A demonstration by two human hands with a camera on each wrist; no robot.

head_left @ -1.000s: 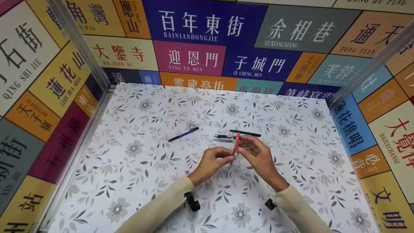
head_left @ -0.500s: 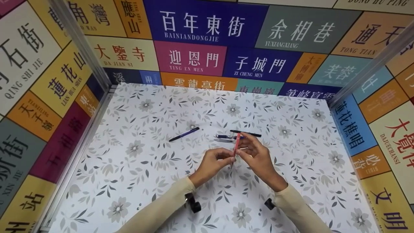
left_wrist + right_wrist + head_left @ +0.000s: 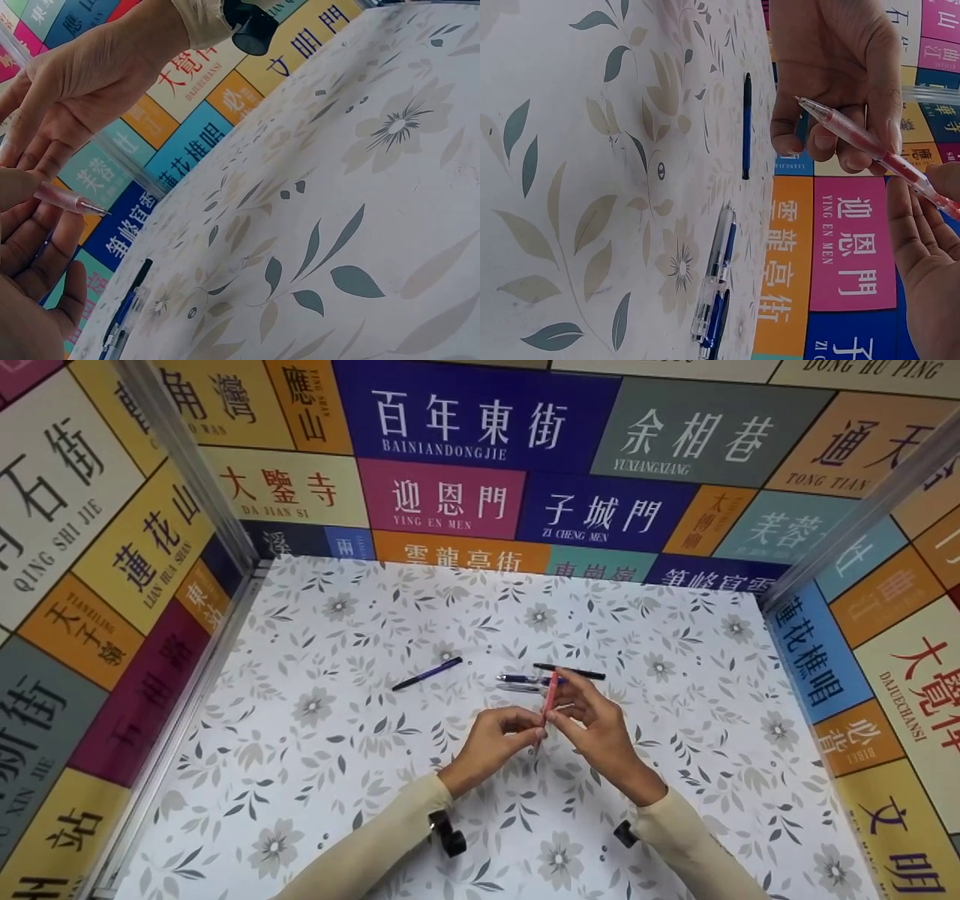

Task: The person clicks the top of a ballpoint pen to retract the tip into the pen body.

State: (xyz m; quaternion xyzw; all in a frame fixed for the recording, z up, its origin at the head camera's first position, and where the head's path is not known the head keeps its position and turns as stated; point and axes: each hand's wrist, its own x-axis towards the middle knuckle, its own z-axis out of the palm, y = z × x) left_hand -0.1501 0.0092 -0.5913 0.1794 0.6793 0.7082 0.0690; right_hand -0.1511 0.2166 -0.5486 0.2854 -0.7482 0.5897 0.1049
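Note:
A red pen (image 3: 550,696) with a clear barrel slants between my two hands over the table. My left hand (image 3: 487,746) pinches it near its lower, pointed end with thumb and fingers. Higher up, my right hand (image 3: 604,735) has its thumb and index finger on the same pen. The bare metal point of the red pen (image 3: 840,124) shows in the right wrist view, where the left hand (image 3: 840,60) is above it. In the left wrist view, fingers cover most of the red pen (image 3: 64,199).
Just beyond the right hand lie a black pen (image 3: 586,672), a blue pen (image 3: 514,678) and a clear pen (image 3: 517,688), close together. A blue-and-black pen (image 3: 426,673) lies apart to the left. Walls with printed signs (image 3: 442,499) enclose the flower-patterned table (image 3: 315,780).
My right index finger has shifted slightly toward the upper end of the red pen. Both hands otherwise stay nearly in place, and the pens on the table have not moved.

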